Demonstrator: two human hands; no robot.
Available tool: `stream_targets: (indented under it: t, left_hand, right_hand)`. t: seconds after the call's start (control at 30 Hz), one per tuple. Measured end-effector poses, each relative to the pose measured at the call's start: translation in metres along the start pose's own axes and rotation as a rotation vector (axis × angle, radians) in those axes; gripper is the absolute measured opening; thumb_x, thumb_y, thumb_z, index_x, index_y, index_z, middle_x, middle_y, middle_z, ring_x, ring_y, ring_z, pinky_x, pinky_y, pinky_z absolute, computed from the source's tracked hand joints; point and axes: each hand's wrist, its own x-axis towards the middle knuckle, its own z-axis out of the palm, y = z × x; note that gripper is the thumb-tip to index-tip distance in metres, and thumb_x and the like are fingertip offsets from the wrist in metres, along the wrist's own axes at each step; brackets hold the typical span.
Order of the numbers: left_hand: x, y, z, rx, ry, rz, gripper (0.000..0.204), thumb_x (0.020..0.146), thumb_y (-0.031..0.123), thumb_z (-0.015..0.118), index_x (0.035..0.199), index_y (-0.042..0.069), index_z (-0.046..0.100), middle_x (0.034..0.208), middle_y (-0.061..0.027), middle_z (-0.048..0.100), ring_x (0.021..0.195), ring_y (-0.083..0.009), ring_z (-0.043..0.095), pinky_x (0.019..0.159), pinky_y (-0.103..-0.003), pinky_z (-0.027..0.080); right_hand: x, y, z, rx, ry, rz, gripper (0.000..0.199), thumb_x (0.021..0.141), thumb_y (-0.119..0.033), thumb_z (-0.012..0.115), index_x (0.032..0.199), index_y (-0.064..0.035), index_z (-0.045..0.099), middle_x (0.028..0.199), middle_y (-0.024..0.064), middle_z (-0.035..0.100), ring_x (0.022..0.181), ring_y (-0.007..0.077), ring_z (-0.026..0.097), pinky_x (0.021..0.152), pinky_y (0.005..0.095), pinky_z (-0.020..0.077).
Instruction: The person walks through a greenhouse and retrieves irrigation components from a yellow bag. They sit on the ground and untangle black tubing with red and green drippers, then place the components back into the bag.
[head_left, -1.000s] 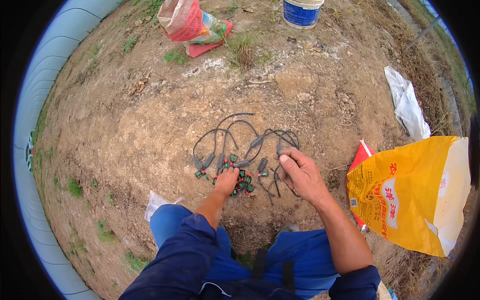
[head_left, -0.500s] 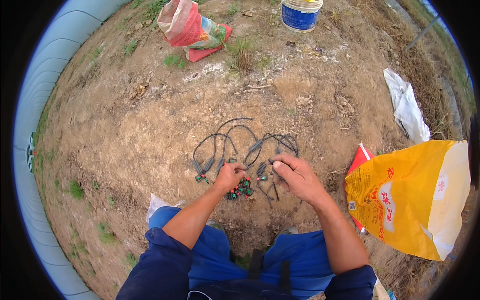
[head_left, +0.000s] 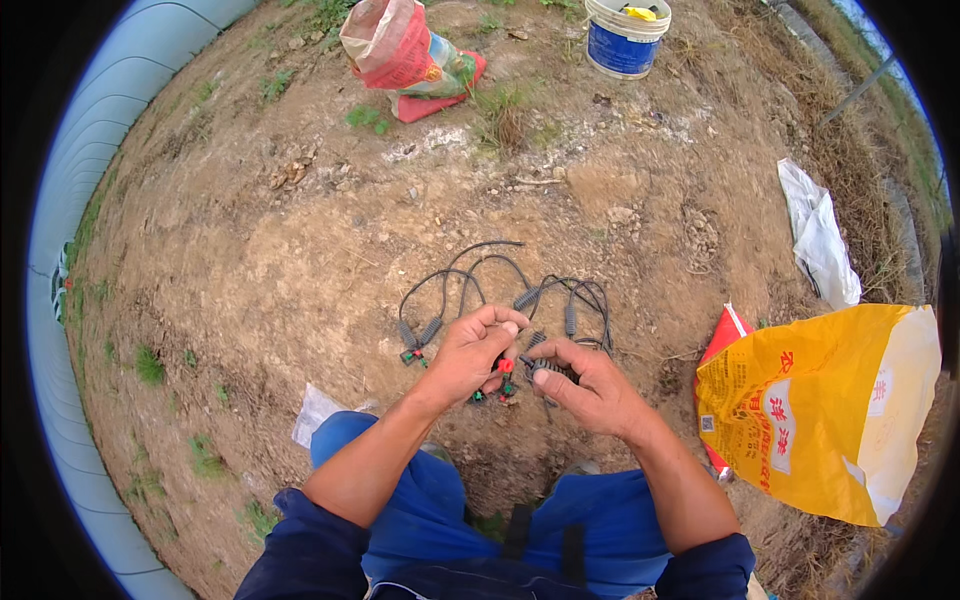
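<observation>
My left hand [head_left: 468, 352] is closed in a pinch on a small red and green plastic sprinkler nozzle [head_left: 506, 367]. Close beside it, my right hand [head_left: 592, 388] grips a dark ribbed sleeve [head_left: 548, 368] between thumb and fingers, its end pointing at the nozzle. Whether the two pieces touch cannot be made out. Thin black tubes [head_left: 446, 270] with ribbed sleeves lie in loops on the soil just beyond my hands. One of them ends in a green and red nozzle [head_left: 412, 356] left of my left hand. More nozzles [head_left: 478, 397] show below it, mostly hidden.
A yellow bag [head_left: 810, 410] lies at the right over a red one, with a white sheet [head_left: 818, 230] farther off. At the back stand a red and white sack [head_left: 400, 55] and a blue and white bucket [head_left: 625, 40]. Pale plastic film [head_left: 318, 412] lies beside my left knee.
My left hand has risen from the pile of nozzles with one in its fingers and moved right, toward my right hand. My right hand has dropped slightly, and its ribbed sleeve now shows. The view has shifted slightly.
</observation>
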Motion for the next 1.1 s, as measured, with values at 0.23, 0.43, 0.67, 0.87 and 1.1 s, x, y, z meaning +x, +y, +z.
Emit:
stream_targets:
  t: [0.23, 0.43, 0.67, 0.87, 1.1]
  left_hand:
    - [0.006, -0.011, -0.001, 0.113, 0.19, 0.133, 0.015, 0.1, 0.014, 0.056, 0.103, 0.001, 0.063, 0.067, 0.003, 0.057, 0.056, -0.0025, 0.048, 0.049, -0.022, 0.037]
    - [0.004, -0.011, 0.002, 0.277, 0.252, 0.206, 0.016, 0.1, 0.014, 0.055, 0.102, 0.002, 0.064, 0.065, 0.0012, 0.057, 0.056, -0.0045, 0.049, 0.049, -0.025, 0.039]
    - [0.002, -0.022, 0.002, 0.576, 0.315, 0.422, 0.017, 0.101, 0.014, 0.051, 0.102, 0.002, 0.062, 0.061, -0.0067, 0.055, 0.054, -0.0122, 0.051, 0.052, -0.034, 0.04]
    - [-0.005, -0.031, 0.001, 0.586, 0.294, 0.405, 0.016, 0.101, 0.014, 0.053, 0.102, 0.001, 0.063, 0.065, -0.0073, 0.059, 0.059, -0.0111, 0.053, 0.054, -0.032, 0.042]
    - [-0.007, -0.037, -0.001, 0.594, 0.304, 0.509, 0.014, 0.1, 0.012, 0.055, 0.101, 0.0, 0.064, 0.075, -0.0073, 0.064, 0.064, -0.0096, 0.055, 0.057, -0.029, 0.046]
  right_hand:
    - [-0.001, -0.015, 0.016, -0.169, 0.032, -0.08, 0.03, 0.093, -0.023, 0.064, 0.116, -0.0031, 0.061, 0.091, 0.0157, 0.067, 0.088, 0.0339, 0.068, 0.078, 0.0391, 0.0514]
    - [0.001, -0.013, 0.025, -0.281, 0.04, -0.136, 0.03, 0.094, -0.026, 0.062, 0.117, -0.0075, 0.058, 0.095, 0.0189, 0.068, 0.086, 0.041, 0.067, 0.072, 0.0483, 0.0525]
    - [0.002, -0.013, 0.038, -0.513, 0.078, -0.132, 0.028, 0.09, -0.024, 0.065, 0.103, -0.0022, 0.054, 0.085, 0.0201, 0.066, 0.076, 0.0408, 0.066, 0.063, 0.0491, 0.0528]
    - [-0.001, -0.002, 0.042, -0.534, 0.05, -0.151, 0.029, 0.089, -0.023, 0.066, 0.099, 0.0008, 0.051, 0.08, 0.0224, 0.066, 0.07, 0.0429, 0.065, 0.06, 0.0496, 0.0526]
    - [0.003, 0.004, 0.048, -0.261, 0.05, -0.017, 0.029, 0.09, -0.023, 0.065, 0.103, 0.0009, 0.056, 0.076, 0.024, 0.064, 0.07, 0.044, 0.064, 0.061, 0.0517, 0.0481]
